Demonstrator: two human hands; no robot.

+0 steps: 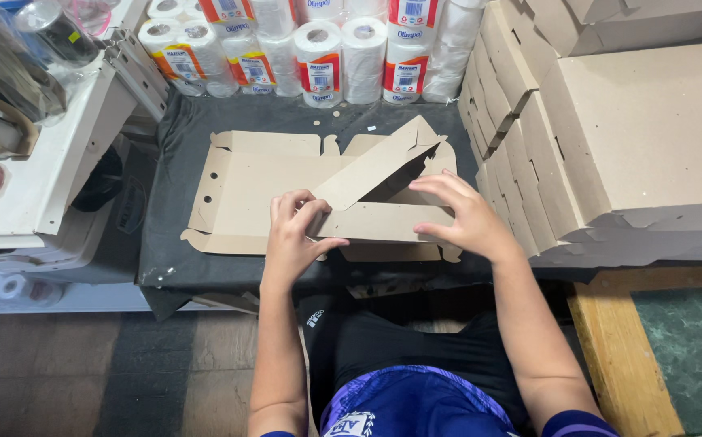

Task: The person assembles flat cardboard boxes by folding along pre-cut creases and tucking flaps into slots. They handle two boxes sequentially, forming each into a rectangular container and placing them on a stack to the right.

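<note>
Looks like a small packing workshop or stockroom: stacks of folded cardboard boxes (610,137) just right of the fingers, wrapped paper rolls (318,48) piled beyond the fingertips, a cloth-covered worktable (165,243) beneath them.

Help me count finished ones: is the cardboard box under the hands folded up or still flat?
Partly folded: the cardboard box blank lies flat at left, right-side flaps raised.

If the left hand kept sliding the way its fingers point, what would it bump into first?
Probably the raised diagonal flap of the flat cardboard box. The left hand points up and rightward with its fingertips by that flap's lower end. Depth is hard to judge from above.
</note>
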